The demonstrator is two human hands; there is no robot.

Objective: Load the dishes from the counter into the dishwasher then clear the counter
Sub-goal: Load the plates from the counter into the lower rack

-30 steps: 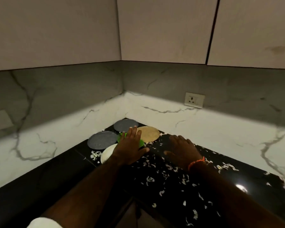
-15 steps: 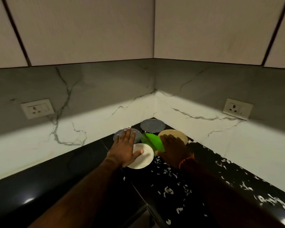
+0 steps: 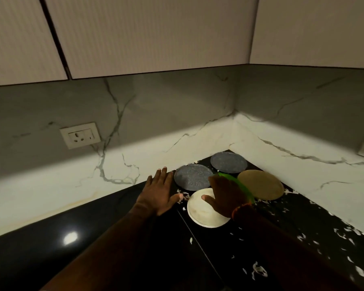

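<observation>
A white plate (image 3: 204, 214) is lying flat on the black counter (image 3: 105, 248) near the corner, and its far right part is being covered by the right hand (image 3: 226, 196), whose fingers are being held straight and spread, gripping nothing; whether the palm is pressing the plate cannot be told. A green plate (image 3: 240, 183) is being largely hidden beneath that same hand, only a curved edge being shown at its right. A tan plate (image 3: 261, 184) is sitting just beside it on the right, and two grey speckled plates, the nearer one (image 3: 192, 177) and the farther one (image 3: 228, 162), are being kept in the corner behind. The left hand (image 3: 159, 194) is being held flat over the counter just left of the white plate, fingers straight and apart, nothing being grasped. White scraps (image 3: 259, 269) are lying scattered over the right stretch of counter. A wall socket (image 3: 80, 135) is being shown on the marble backsplash (image 3: 156, 127) at left, beneath pale cabinets (image 3: 147, 34).
</observation>
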